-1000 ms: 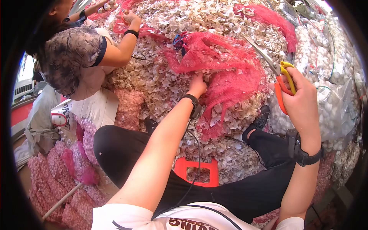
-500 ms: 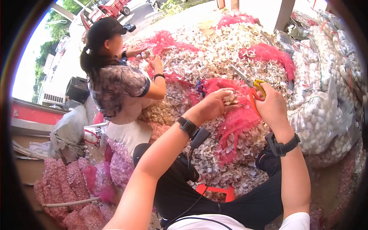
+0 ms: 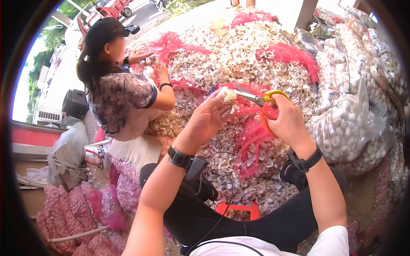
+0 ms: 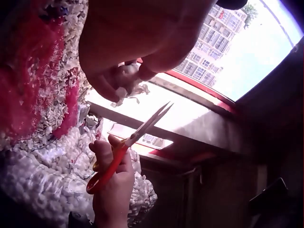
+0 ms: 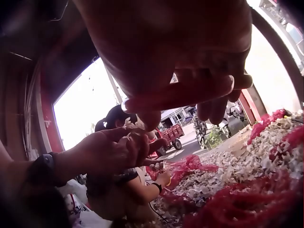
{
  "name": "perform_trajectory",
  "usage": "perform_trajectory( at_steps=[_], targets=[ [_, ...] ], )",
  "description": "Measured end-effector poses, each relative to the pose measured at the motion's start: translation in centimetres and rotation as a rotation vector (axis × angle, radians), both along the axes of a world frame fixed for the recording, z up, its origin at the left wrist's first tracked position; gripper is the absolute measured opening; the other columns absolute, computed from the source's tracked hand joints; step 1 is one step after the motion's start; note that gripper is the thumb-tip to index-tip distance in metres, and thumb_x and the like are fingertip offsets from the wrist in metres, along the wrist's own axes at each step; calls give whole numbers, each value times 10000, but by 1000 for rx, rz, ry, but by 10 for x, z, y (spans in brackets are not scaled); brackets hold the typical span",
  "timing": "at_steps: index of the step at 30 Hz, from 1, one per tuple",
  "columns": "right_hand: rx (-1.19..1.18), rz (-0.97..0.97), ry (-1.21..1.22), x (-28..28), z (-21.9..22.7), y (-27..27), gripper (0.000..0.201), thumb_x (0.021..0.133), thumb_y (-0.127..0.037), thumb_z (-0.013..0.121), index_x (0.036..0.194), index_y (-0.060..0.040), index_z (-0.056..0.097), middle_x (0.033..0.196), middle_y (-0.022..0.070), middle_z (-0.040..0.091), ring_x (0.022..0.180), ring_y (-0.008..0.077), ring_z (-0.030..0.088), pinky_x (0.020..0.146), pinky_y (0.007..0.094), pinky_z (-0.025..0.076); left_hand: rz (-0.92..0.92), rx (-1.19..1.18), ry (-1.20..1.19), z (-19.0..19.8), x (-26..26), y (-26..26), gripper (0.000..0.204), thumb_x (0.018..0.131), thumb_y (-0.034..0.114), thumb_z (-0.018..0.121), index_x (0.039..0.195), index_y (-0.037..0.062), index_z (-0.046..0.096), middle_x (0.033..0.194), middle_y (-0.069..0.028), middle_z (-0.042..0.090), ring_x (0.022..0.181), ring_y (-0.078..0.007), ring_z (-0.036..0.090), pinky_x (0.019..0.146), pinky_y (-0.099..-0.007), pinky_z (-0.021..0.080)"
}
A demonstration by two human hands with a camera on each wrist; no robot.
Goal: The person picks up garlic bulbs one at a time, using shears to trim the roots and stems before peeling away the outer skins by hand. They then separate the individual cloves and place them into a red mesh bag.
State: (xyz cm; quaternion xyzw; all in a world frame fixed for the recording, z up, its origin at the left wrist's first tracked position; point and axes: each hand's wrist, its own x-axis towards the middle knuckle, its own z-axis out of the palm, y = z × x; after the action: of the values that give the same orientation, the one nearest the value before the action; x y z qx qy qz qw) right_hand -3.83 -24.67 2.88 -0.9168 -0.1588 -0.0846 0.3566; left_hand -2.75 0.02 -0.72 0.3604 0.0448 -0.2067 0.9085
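Holding: left hand (image 3: 207,119) pinches a garlic bulb (image 3: 227,95) at its fingertips, raised above the lap; the left wrist view shows the same bulb (image 4: 124,76) gripped between thumb and fingers, papery skin hanging off it.
Cutting tool: right hand (image 3: 287,121) is closed through the loops of the scissors (image 3: 256,99), orange and yellow handles, blades parted and pointing at the bulb.
Gap: blade tips sit just beside the bulb, near the left fingertips; I cannot tell if they touch it.
Pile: heap of garlic skins (image 3: 239,55) rises ahead of the knees, with red mesh sacks (image 3: 256,132) draped over it.
Right side: clear bags of peeled cloves (image 3: 354,128) stacked against the heap.
Left side: pink mesh sacks of garlic (image 3: 72,205) on the floor; a second person (image 3: 124,94) sits working at the same heap.
Seat: orange stool (image 3: 237,209) shows between the legs.
Risk, fingers: the bulb is small and the left fingers wrap close around it, so a cut taken too deep would likely nick a fingertip.
Risk, slip: loose dry skin gives poor hold; the bulb could twist or drop into the heap as the blades close.
Risk, snag: mesh lies right under the hands and could catch the blade tips.
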Motion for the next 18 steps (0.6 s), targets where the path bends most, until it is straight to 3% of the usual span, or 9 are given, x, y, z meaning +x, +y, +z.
perform_trajectory(
  at_steps=[3,4,8,11,16,18],
  targets=[
    [-15,43,2,4,-1,2,485,756,-250,801,1121,-17,583,1050,153,659,1020,334,629,915,404,503,-93,32,-34,13,2,9,339,1049,178,434,1354,35,471,1290,-68,596,1152,-229,611,978,-351,517],
    [-30,46,4,5,0,4,512,749,-271,812,1125,-15,578,1062,154,654,1031,333,624,921,404,498,-27,35,17,24,0,5,305,1049,191,445,1300,27,503,1225,-69,617,1148,-249,615,974,-344,523],
    [-37,26,27,5,-1,8,610,720,-362,849,1130,-9,569,1095,157,639,1054,328,614,931,405,487,-5,-111,61,3,9,23,274,1047,202,461,1243,25,530,1168,-60,629,1140,-254,617,973,-344,522],
    [-41,32,62,8,-4,7,675,701,-415,864,1147,-7,564,1098,157,634,1052,323,615,931,404,484,-39,-177,68,1,11,26,244,1041,213,484,1191,33,554,1119,-44,636,1125,-236,620,972,-345,520],
    [-43,64,115,7,-9,8,721,700,-419,868,1191,-2,544,1101,169,633,1054,329,618,932,402,485,20,-61,-52,26,6,14,246,1026,195,512,1218,49,562,1176,-44,633,1121,-174,608,970,-341,516],
    [-31,56,130,4,-8,11,731,702,-416,868,1203,1,538,1101,171,633,1052,332,619,932,400,486,11,-47,-39,10,8,13,254,1023,188,515,1231,49,557,1194,-49,631,1119,-168,607,972,-340,515]
  ],
)
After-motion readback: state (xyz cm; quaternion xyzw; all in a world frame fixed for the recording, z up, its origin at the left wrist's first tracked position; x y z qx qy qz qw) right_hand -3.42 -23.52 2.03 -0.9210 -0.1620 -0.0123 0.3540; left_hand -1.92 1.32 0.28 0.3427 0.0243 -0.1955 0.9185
